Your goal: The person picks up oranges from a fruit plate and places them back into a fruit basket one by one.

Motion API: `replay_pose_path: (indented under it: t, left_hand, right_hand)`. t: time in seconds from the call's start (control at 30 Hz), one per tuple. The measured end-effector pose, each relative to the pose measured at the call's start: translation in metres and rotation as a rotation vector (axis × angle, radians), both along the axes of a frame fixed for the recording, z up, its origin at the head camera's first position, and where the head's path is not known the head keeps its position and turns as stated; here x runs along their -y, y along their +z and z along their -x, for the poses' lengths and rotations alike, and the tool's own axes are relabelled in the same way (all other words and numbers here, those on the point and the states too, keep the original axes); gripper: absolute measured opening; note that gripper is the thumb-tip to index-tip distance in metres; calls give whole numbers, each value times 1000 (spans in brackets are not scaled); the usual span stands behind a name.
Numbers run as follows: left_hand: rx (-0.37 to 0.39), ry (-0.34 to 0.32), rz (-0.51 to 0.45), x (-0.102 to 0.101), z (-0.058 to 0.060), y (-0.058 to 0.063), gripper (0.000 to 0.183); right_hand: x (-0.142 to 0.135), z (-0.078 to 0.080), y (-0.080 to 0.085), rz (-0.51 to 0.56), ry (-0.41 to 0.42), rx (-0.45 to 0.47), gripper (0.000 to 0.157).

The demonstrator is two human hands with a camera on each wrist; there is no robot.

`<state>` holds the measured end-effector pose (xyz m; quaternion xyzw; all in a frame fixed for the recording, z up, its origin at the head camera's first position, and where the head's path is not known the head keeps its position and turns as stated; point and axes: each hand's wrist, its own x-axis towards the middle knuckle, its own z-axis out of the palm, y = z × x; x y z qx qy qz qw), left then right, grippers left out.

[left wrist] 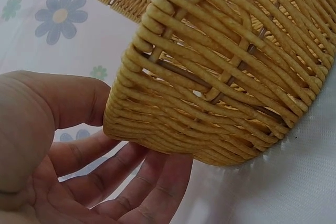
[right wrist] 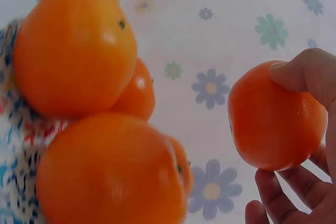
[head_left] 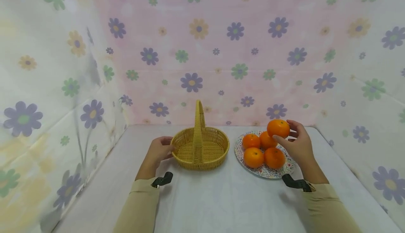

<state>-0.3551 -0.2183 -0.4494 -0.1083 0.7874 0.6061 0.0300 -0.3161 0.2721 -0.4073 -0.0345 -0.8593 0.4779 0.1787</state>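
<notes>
In the head view my right hand (head_left: 299, 143) holds a mandarin orange (head_left: 278, 128) above a speckled plate (head_left: 239, 153). The thumb lies on one side of this fruit and the fingers on the other, as the right wrist view also shows of the held mandarin orange (right wrist: 273, 121). Several more mandarin oranges (head_left: 253, 157) sit together on the plate. At the left end of a yellow wicker basket (head_left: 209, 164), my left hand (head_left: 159, 152) grips the rim. Up close, the thumb bends at the edge of the basket (left wrist: 210, 77), while the fingers reach along its wall.
The basket's tall arched handle (head_left: 198, 127) rises over its bare woven floor. Both stand on a white-covered table (head_left: 202, 201). Flower-print cloth (head_left: 218, 50) hangs behind the table and along both sides. A dark wrist mount (head_left: 162, 179) sticks out from each sleeve.
</notes>
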Motion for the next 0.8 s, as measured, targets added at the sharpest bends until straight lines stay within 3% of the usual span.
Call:
replay_pose_path:
  t: [0.5, 0.8]
  left_hand:
    - [6, 2, 2, 1, -2, 0, 53]
    - [5, 5, -6, 1, -1, 0, 52]
  right_hand:
    - [53, 13, 17, 98, 122, 6, 86]
    - [80, 21, 7, 143, 167, 32, 85]
